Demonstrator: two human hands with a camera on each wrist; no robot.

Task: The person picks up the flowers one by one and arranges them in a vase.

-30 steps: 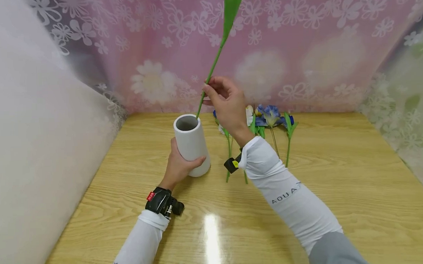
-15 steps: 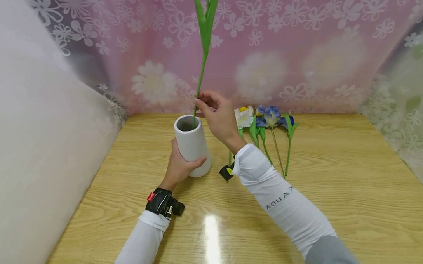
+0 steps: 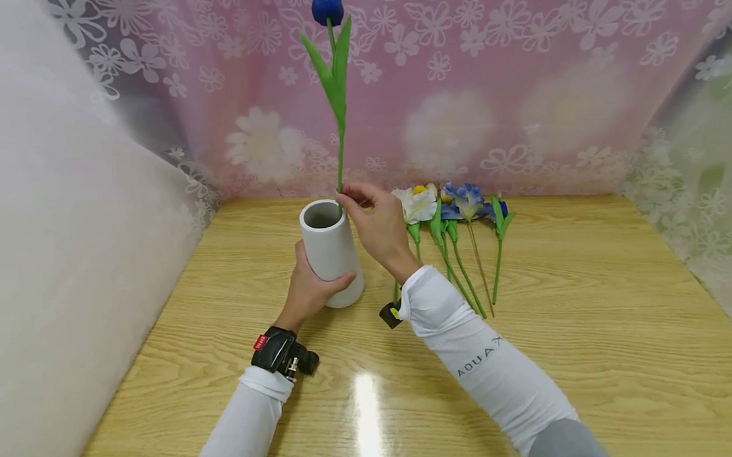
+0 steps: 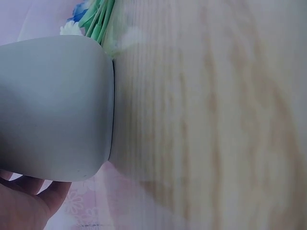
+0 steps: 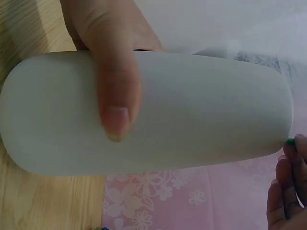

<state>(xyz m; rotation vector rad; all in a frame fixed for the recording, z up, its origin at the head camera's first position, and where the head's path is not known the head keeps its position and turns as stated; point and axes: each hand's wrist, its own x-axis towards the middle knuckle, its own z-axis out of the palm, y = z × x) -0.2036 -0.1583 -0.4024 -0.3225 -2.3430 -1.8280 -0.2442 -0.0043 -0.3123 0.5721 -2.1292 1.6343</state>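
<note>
A white tapered vase (image 3: 331,260) stands upright on the wooden table. My left hand (image 3: 310,287) grips its lower side, the thumb across the front, as the right wrist view also shows with the vase (image 5: 201,110) lying sideways in the picture. My right hand (image 3: 378,221) pinches the green stem of a blue tulip (image 3: 328,6) at the vase's rim. The stem's lower end is inside the mouth, out of sight below the rim. Two long leaves (image 3: 337,81) spread under the bloom. In the right wrist view, the right fingertips (image 5: 300,143) are beside the rim.
To the right of the vase lie several artificial flowers, among them a white one (image 3: 416,205), a pale blue iris-like one (image 3: 464,199) and a dark blue one (image 3: 502,210). Their stems point toward the front. A pink floral curtain (image 3: 459,117) hangs behind the table (image 3: 587,328).
My right hand has moved down and left, lowering the tulip's stem into the vase. The tulip has become more upright and its bloom has come into view. My left hand stays on the vase.
</note>
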